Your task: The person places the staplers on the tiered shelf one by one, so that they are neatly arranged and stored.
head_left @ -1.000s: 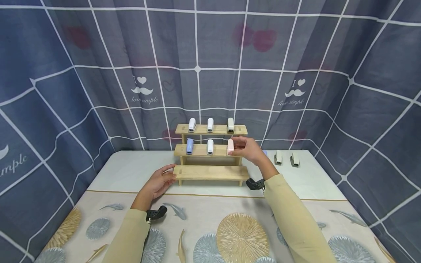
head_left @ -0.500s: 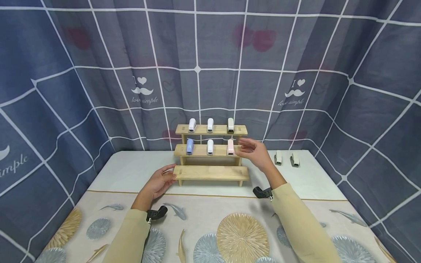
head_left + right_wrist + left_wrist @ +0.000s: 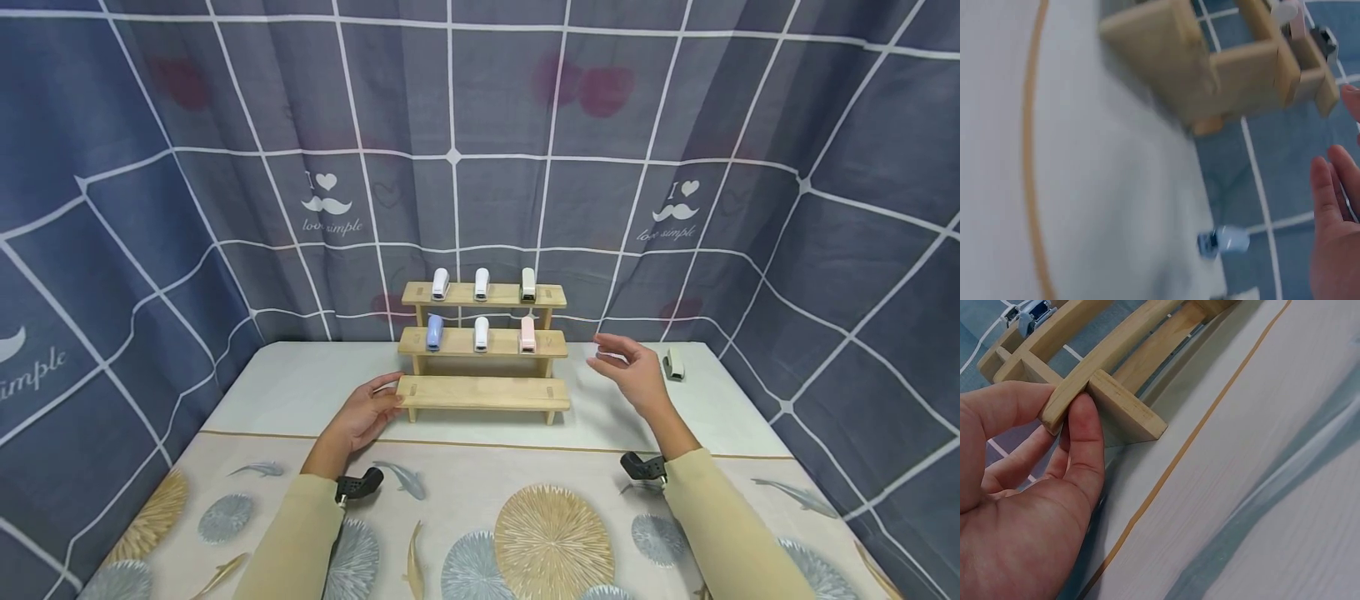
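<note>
A three-step wooden display stand (image 3: 483,392) bears small staplers. On its middle step sit a blue stapler (image 3: 434,332), a white stapler (image 3: 481,334) and a pink stapler (image 3: 527,334). Two white staplers and a cream stapler (image 3: 528,285) line the top step. My left hand (image 3: 367,414) pinches the left end of the lowest board; in the left wrist view its thumb (image 3: 1086,434) presses under the wood. To the right of the stand, my right hand (image 3: 633,375) hovers over the table with fingers loosely bent, holding nothing.
Another cream stapler (image 3: 673,365) stands on the white tabletop (image 3: 300,375) at the right. A light blue stapler (image 3: 1225,240) shows near the table's back edge in the right wrist view, with part of another below it. A grid-patterned curtain (image 3: 495,200) hangs close behind.
My right hand has let go of the pink stapler on the middle step and moved right, now covering one of the cream staplers on the table. The left hand stays at the stand.
</note>
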`<state>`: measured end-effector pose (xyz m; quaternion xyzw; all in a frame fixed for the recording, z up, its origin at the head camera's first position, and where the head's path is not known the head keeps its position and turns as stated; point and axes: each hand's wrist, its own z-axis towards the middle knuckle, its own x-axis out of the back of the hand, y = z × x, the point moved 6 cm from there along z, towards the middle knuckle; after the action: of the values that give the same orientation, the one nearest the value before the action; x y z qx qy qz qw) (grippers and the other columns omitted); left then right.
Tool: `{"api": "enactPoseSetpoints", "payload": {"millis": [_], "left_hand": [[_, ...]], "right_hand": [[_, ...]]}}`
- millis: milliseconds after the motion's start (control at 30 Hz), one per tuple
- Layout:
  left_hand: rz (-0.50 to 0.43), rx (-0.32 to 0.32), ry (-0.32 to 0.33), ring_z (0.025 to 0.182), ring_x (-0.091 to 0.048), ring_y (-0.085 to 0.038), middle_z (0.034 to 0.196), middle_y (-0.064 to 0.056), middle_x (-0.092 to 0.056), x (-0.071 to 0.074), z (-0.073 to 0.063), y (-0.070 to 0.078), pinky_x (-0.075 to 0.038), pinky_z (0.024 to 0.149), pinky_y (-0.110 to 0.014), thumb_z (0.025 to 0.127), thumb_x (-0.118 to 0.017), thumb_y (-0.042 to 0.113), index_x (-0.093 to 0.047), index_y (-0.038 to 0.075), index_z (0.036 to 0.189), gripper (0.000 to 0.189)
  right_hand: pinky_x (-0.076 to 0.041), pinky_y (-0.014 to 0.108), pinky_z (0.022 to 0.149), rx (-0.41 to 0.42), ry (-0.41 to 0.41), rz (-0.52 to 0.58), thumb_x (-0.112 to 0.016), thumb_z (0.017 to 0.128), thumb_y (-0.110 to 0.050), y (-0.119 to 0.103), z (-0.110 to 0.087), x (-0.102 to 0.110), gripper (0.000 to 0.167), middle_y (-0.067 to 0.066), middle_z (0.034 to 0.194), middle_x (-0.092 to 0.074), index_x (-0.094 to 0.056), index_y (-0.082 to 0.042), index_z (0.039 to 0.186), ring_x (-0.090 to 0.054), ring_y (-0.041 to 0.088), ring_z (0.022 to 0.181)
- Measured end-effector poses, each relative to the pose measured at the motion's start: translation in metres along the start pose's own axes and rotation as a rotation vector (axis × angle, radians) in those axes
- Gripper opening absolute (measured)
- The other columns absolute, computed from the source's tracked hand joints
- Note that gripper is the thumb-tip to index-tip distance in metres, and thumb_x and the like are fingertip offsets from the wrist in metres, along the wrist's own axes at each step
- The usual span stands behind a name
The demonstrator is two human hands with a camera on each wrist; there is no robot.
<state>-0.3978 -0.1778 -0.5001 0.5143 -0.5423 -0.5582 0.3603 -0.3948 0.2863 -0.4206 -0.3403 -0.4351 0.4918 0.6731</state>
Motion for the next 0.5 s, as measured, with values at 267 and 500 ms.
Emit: {"api": "enactPoseSetpoints", "payload": {"millis": [267, 500], "left_hand": [[-0.005, -0.001, 0.004, 0.095, -0.065, -0.009, 0.114, -0.003, -0.061, 0.000, 0.000, -0.001, -0.058, 0.083, -0.020, 0.097, -0.054, -0.009, -0.028, -0.004, 0.158, 0.067], [-0.009, -0.004, 0.008, 0.095, -0.065, -0.009, 0.113, -0.003, -0.060, 0.001, 0.001, -0.001, -0.058, 0.083, -0.020, 0.097, -0.054, -0.009, -0.029, -0.004, 0.157, 0.066]], "right_hand": [[-0.057, 0.014, 0.088, -0.014, 0.117, -0.086, -0.080, 0.086, -0.004, 0.007, -0.021, 0.035, 0.044, 0.030, 0.130, -0.064, -0.066, 0.009, 0.126, -0.068, 0.018, 0.109], [-0.051, 0.004, 0.082, -0.087, 0.191, -0.146, -0.082, 0.087, -0.014, 0.043, -0.022, 0.068, 0.050, -0.010, 0.115, -0.068, -0.066, 0.004, 0.131, -0.064, -0.004, 0.100]]}}
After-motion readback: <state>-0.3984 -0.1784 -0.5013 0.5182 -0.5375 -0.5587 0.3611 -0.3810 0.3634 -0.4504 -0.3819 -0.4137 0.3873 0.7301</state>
